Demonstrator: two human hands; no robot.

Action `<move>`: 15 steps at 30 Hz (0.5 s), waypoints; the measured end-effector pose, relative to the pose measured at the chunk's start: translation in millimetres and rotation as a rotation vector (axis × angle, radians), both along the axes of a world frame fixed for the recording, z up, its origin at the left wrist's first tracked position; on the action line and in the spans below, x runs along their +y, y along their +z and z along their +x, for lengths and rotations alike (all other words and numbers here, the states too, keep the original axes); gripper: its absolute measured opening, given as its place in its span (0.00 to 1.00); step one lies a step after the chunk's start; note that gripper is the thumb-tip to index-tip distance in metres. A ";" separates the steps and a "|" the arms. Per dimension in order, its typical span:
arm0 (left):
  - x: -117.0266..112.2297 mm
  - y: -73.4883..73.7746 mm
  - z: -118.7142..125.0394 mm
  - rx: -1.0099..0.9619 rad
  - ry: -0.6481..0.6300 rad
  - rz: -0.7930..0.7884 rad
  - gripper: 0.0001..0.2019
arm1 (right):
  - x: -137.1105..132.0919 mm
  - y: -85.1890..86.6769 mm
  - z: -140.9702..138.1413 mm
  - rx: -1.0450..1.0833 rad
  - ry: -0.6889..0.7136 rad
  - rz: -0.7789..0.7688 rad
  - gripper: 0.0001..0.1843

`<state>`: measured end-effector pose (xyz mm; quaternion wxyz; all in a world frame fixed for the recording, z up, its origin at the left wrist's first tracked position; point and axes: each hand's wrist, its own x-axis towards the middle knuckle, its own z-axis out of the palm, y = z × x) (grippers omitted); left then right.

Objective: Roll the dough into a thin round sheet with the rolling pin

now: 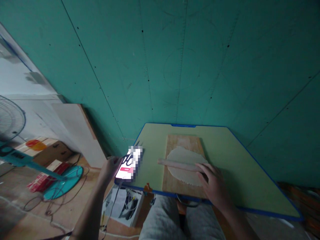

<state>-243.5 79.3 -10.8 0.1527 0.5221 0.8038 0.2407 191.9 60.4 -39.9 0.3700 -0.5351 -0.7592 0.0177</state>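
My right hand (212, 181) is closed on the right end of a wooden rolling pin (178, 164). The pin lies across a flat, roughly round sheet of dough (186, 154), whose right edge is partly hidden by my hand. Beneath the dough is a wooden board (170, 185). My left hand (111, 170) is at the left edge of a phone (126, 173), its fingers bent against it. The phone's screen is lit and partly blurred out, and a cable hangs from its lower end.
The light-green table (240, 176) has a blue rim and stands against a green wall (160, 66). An orange clip (148, 187) sits on its front edge. Below is a white box (132, 216) of cables and papers. At left are a fan's turquoise base (72, 181) and loose cords.
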 end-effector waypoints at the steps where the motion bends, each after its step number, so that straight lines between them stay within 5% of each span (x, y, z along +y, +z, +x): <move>1: -0.4 0.6 0.0 -0.008 -0.003 -0.004 0.17 | -0.1 -0.2 0.0 0.003 -0.002 -0.002 0.16; 15: -10.1 5.2 -3.7 0.033 -0.026 0.012 0.17 | -1.0 -0.5 0.5 0.016 -0.010 -0.016 0.16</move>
